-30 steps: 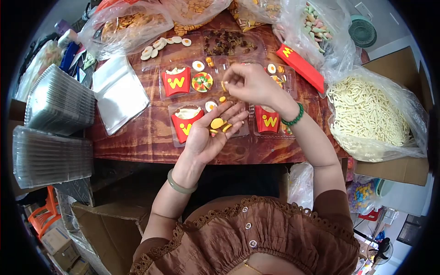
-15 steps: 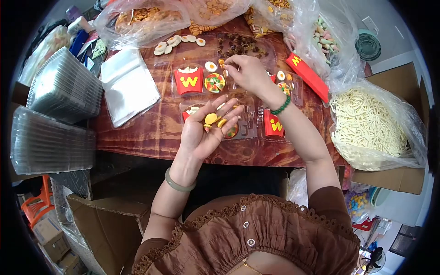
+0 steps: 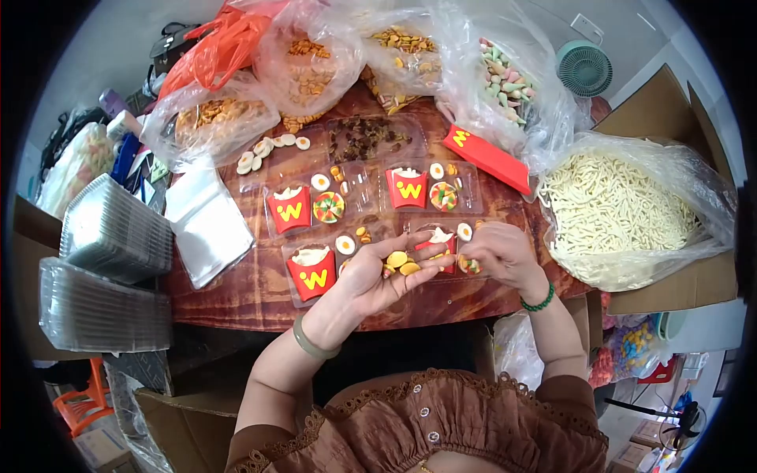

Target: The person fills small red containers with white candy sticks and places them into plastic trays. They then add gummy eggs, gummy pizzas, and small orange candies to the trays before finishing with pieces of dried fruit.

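My left hand (image 3: 377,277) is palm up with fingers extended, cradling several small yellow burger-like pieces (image 3: 397,258). Beneath it is the lower left clear tray, with a red fries carton (image 3: 311,273) and a fried-egg piece (image 3: 345,244). My right hand (image 3: 505,256) is over the lower right tray, its fingertips pinched together beside a pizza piece (image 3: 470,265); anything between them is hidden. That tray also has a red carton, partly behind my left fingers, and an egg piece (image 3: 464,232). Two more trays behind hold cartons (image 3: 289,209), eggs and round pizza pieces (image 3: 329,207).
Stacked clear trays (image 3: 118,229) and flat clear bags (image 3: 209,225) are at left. Bags of small pieces (image 3: 307,79) line the back. Flat red cartons (image 3: 489,160) lie near a box with a bag of cream-coloured strands (image 3: 623,213). Loose egg pieces (image 3: 268,146) sit behind the trays.
My right hand has gone from the back left tray to the front right one. My left hand has shifted right, still carrying the yellow pieces. The camera view has tilted up.
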A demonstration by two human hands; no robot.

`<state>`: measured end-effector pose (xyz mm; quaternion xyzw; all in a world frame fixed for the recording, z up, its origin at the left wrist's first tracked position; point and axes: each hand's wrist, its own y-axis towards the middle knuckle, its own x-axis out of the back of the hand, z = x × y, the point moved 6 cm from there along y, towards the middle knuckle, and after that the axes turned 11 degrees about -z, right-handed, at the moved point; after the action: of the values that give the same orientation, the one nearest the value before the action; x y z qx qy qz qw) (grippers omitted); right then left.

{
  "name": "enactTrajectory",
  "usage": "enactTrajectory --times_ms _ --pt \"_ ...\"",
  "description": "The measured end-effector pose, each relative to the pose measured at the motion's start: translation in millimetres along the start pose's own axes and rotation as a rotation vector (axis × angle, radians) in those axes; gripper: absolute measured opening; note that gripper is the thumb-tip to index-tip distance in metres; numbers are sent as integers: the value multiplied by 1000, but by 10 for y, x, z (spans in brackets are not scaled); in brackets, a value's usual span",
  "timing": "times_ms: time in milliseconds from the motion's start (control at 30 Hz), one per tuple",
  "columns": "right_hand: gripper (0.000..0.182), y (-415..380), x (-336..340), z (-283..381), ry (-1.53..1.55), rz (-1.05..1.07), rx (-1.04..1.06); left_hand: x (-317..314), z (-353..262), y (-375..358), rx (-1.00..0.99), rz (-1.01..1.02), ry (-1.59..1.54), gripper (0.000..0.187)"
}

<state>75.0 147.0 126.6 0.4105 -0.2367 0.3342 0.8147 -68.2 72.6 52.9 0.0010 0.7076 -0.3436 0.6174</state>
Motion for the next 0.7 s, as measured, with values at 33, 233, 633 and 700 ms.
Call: enactTrajectory --times_ms 33,233,633,700 --pt "22 -201 202 -106 121 -137 -90 -28 -60 103 -20 3 59 39" --pt "41 -1047 521 -288 298 -454 -365 -1066 -1414 1128 -641 -236 240 40" --pt "24 -333 43 -857 235 -147 -569 -1064 -2445 951 -946 -425 1308 33" --pt "29 166 -159 -1189 291 -140 -567 -722 -2419 799 -941 -632 1680 37"
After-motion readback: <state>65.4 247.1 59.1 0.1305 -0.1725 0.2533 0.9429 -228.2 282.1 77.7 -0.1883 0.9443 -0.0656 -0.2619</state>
